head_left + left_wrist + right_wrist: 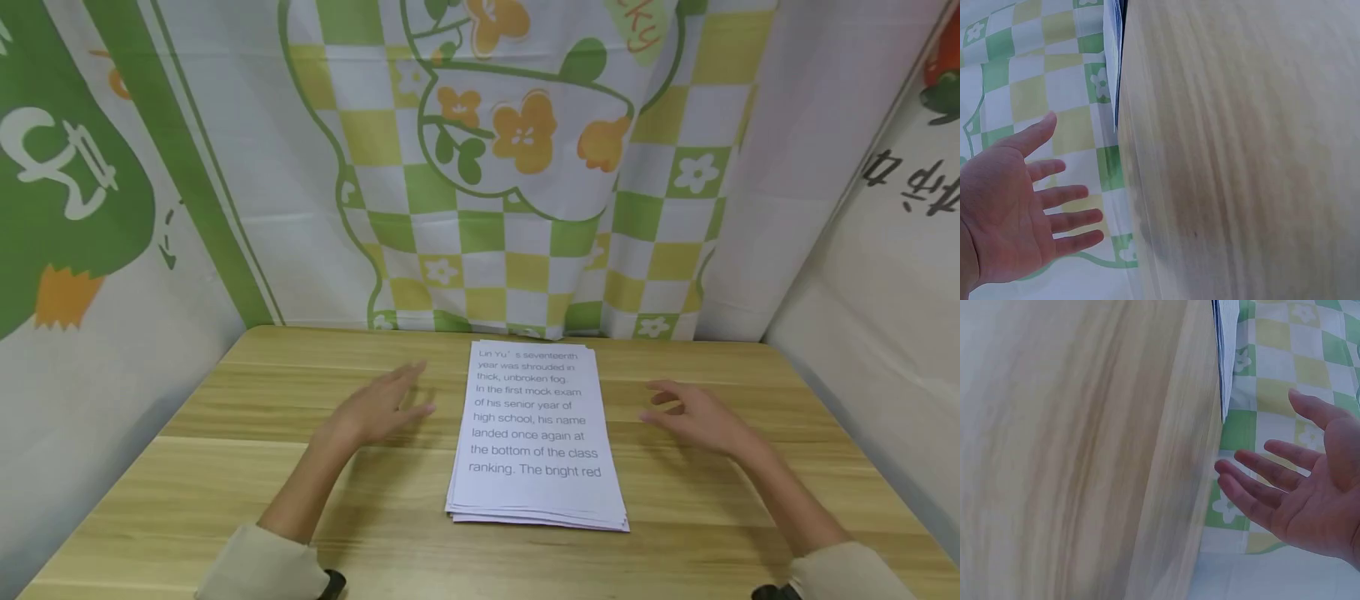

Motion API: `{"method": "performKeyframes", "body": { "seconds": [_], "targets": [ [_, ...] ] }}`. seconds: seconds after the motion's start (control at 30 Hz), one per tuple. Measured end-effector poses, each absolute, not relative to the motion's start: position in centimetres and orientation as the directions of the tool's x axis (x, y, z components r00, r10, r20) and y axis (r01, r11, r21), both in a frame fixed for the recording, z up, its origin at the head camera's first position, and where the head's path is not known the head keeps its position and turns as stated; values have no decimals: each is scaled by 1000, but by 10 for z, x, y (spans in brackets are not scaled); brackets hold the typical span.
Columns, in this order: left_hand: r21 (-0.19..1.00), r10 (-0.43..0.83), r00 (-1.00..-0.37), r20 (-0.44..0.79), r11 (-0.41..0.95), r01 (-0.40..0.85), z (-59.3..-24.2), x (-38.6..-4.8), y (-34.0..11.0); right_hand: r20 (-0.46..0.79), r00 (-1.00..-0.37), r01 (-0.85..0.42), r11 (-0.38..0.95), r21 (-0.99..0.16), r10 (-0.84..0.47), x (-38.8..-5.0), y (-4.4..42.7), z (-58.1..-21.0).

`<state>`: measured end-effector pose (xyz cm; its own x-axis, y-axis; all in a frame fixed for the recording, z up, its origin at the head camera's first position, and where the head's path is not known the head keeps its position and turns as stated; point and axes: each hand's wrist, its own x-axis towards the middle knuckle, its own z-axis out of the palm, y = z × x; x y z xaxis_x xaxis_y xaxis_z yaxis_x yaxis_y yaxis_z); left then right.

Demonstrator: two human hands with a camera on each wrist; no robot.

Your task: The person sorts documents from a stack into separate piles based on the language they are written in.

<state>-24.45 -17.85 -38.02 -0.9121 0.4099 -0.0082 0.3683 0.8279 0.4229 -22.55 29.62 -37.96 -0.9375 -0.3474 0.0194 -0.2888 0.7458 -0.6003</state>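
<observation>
A stack of white printed paper sheets (536, 429) lies on the wooden table, its edges slightly uneven at the near end. Large English text covers the top sheet. To the left of the stack, apart from it, is my left hand (381, 406), with fingers spread and nothing held. On the other side my right hand (693, 417) hovers apart from the paper, its fingers loosely bent and holding nothing. Both wrist views show the palms, the left hand (1013, 206) and the right hand (1316, 494), with the stack's edge (1113, 62) thin in the left wrist view.
The wooden table (217, 475) reaches back to a hanging curtain (487, 242) with green and yellow checks and flowers. Printed cloth walls (885, 275) stand at the left and right. Dark bands (332, 583) sit at both wrists, by the beige sleeves (258, 562).
</observation>
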Motion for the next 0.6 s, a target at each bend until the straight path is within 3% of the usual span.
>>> {"method": "performKeyframes", "body": {
  "seconds": [0.27, 0.6],
  "targets": [
    [525, 464, -886, -27, 760, 382, -379, -247, -172, -95, -945, -109, 577, -810, -312, -230, 284, -383],
    [670, 438, -898, -38, 678, 303, -379, -252, -154, -97, -936, -63, 434, -899, -338, -237, 270, -383]
  ]
}}
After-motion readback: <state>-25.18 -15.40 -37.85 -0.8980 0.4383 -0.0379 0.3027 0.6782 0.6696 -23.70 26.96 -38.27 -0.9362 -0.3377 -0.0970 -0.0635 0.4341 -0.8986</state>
